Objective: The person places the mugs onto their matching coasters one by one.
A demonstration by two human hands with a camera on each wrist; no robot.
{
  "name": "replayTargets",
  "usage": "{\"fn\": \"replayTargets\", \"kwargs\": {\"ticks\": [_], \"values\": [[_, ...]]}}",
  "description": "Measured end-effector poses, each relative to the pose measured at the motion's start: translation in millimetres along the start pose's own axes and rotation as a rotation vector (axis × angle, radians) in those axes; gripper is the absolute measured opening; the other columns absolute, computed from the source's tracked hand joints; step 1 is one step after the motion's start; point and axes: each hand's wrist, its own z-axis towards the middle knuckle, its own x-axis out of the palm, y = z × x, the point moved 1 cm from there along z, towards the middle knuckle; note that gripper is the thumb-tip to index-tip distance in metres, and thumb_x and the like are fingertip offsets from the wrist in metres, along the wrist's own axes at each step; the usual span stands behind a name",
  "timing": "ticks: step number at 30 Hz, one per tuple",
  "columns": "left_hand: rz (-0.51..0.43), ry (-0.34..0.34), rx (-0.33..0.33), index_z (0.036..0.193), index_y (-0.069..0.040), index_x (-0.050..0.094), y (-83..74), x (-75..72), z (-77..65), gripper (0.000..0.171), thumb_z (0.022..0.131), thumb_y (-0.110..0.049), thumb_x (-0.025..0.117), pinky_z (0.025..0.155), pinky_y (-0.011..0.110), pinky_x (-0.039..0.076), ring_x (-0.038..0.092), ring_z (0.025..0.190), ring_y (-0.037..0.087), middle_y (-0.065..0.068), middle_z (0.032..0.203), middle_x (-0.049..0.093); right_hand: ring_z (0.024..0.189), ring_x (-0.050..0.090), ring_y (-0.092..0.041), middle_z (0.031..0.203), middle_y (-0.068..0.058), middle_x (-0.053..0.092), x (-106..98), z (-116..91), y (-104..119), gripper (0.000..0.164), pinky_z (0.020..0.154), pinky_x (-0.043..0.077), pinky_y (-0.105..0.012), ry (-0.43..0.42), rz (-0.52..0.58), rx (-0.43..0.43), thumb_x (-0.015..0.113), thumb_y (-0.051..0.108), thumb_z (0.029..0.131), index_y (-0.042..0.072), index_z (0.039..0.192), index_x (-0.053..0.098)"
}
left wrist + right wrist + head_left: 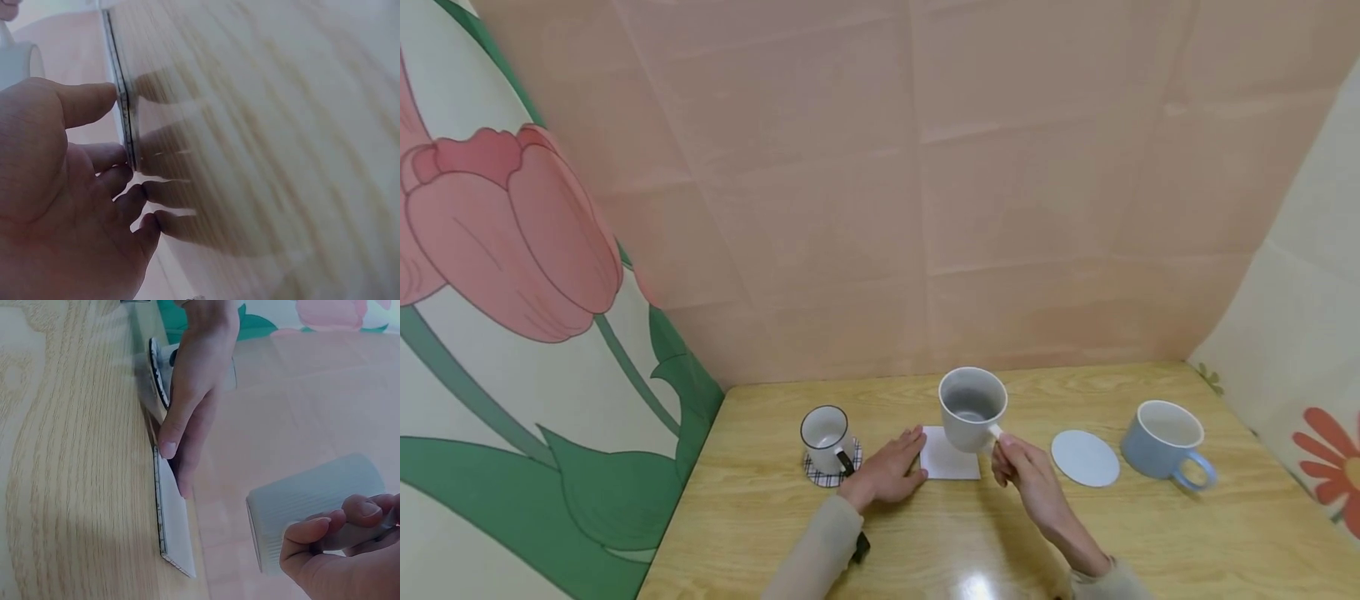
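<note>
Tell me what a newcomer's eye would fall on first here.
Probably the huge pink tulip printed at the left of the head view. Next, the white mug, held clear of the table in the right hand, near the square coaster that the left hand touches. The blue mug on the table's right side may stand out too.

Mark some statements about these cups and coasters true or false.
1. The person's right grip holds the pale grey ribbed mug by its handle. True.
2. The left grip touches the white square coaster. True.
3. The ribbed mug rests on that coaster. False: it is held clear of it.
4. The white black-rimmed mug stands on a round plaid coaster. True.
5. Both round coasters carry mugs. False: the white round coaster is bare, the light blue mug beside it.
</note>
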Motion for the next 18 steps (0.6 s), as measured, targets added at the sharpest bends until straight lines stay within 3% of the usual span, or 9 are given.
{"fn": "replayTargets", "kwargs": {"ticks": [8, 18], "values": [[0.007, -0.006, 0.002, 0.160, -0.012, 0.023, -1.3, -1.4, -0.5, 0.066, 0.105, -0.039, 0.047, 0.124, 0.042, 0.020, 0.014, 0.154, 0.024, 0.004, 0.168, 0.013, 0.064, 0.032, -0.038, 0.071, -0.026, 0.028, 0.4, -0.2, -3.9, 0.046, 0.052, 0.033, -0.045, 0.019, 0.005, -0.018, 0.029, 0.015, 0.111, -0.014, 0.076, 0.035], [-0.006, -0.001, -0.021, 0.161, -0.017, 0.021, 0.1, 3.0, 1.9, 0.065, 0.106, -0.042, 0.044, 0.125, 0.041, 0.019, 0.012, 0.154, 0.020, 0.001, 0.168, 0.011, 0.065, 0.031, -0.039, 0.072, -0.025, 0.025, 2.1, 0.3, -13.0, 0.050, 0.054, 0.030, -0.047, 0.013, 0.007, 0.033, 0.030, 0.020, 0.112, -0.015, 0.075, 0.034]]}}
